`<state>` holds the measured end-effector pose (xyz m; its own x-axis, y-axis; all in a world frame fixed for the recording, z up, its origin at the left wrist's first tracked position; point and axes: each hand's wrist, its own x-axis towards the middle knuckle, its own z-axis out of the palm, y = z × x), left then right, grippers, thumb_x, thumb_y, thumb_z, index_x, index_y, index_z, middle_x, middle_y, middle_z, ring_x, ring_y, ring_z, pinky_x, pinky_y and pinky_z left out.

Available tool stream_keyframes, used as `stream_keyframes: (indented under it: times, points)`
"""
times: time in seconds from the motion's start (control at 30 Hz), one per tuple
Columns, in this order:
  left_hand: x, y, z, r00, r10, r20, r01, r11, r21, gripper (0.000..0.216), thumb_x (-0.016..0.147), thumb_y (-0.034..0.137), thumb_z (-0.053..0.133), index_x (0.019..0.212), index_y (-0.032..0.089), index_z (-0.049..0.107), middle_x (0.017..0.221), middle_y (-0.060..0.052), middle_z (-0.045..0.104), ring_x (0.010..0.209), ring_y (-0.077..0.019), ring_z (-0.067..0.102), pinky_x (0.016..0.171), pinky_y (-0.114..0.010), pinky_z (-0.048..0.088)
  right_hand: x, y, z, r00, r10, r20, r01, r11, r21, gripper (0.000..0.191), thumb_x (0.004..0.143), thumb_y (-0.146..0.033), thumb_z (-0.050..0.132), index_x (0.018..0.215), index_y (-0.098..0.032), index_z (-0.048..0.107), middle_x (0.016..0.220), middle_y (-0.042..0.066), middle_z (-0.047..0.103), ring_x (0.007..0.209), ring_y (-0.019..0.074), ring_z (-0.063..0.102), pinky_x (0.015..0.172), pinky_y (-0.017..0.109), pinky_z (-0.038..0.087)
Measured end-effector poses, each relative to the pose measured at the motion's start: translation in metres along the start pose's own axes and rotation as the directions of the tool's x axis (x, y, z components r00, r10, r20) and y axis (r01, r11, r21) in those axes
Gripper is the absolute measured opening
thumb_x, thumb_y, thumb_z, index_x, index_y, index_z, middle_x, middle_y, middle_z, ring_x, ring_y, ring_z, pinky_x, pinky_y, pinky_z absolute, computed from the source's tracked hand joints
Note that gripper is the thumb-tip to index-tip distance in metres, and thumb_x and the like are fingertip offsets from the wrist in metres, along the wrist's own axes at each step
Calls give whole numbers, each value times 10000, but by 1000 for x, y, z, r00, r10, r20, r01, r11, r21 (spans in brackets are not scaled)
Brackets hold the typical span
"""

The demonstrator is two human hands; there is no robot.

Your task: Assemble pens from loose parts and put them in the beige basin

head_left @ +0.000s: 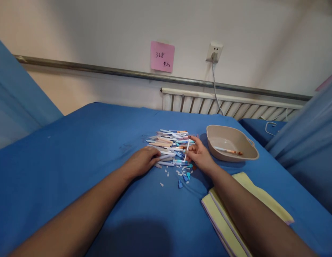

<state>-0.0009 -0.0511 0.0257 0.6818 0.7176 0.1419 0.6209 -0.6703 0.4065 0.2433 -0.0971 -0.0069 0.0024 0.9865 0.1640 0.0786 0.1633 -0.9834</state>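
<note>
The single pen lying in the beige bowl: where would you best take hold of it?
Probably at its pale middle barrel, from straight above. The pale pen with the dark tip lies flat and alone on the floor of the beige plastic bowl, whose raised walls block any sideways approach.

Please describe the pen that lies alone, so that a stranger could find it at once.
Start at the beige basin on the blue cover, right of the pen pile. Inside lies one pen. Unlike the piled pens, it lies alone.
</note>
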Motion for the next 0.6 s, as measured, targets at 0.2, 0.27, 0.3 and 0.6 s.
stream_keyframes:
  times: [0.2, 0.27, 0.3, 0.6]
  points:
    - [1, -1, 6, 995, 61, -83, -58, 998, 38, 228, 869, 333, 449, 939, 201, 621, 976, -64, 633, 948, -210, 548, 871, -322, 400, -1, -6, 4, 999, 41, 3, -41, 998, 55, 587, 714, -297, 573, 1248, -202, 349, 553, -107, 472, 446, 87, 482, 464, 206, 389]
    - [0, 1, 7, 991, 56, -121, -56, 998, 8, 215, 866, 332, 457, 945, 203, 610, 1004, -58, 627, 977, -211, 539, 887, -326, 396, -2, -7, 5, 999, 26, 31, -27, 998, 52, 538, 712, -308, 579, 1206, -192, 400, 568, -95, 475, 464, 84, 469, 470, 206, 375]
    - [0, 3, 7, 990, 46, -134, -49, 999, -20, 217, 867, 337, 455, 947, 205, 608, 1002, -51, 628, 975, -207, 541, 883, -324, 399, -2, -7, 6, 999, 15, 46, -17, 999, 46, 496, 713, -313, 581, 1169, -186, 433, 575, -88, 475, 476, 84, 464, 478, 206, 372]
    - [-1, 10, 4, 980, -89, -179, 46, 972, -232, 274, 868, 383, 444, 967, 193, 614, 948, -39, 659, 874, -188, 586, 821, -306, 449, -7, -10, 9, 995, -91, 27, 94, 980, -176, 214, 790, -334, 544, 907, -186, 643, 837, 26, 648, 710, 142, 570, 633, 264, 455]
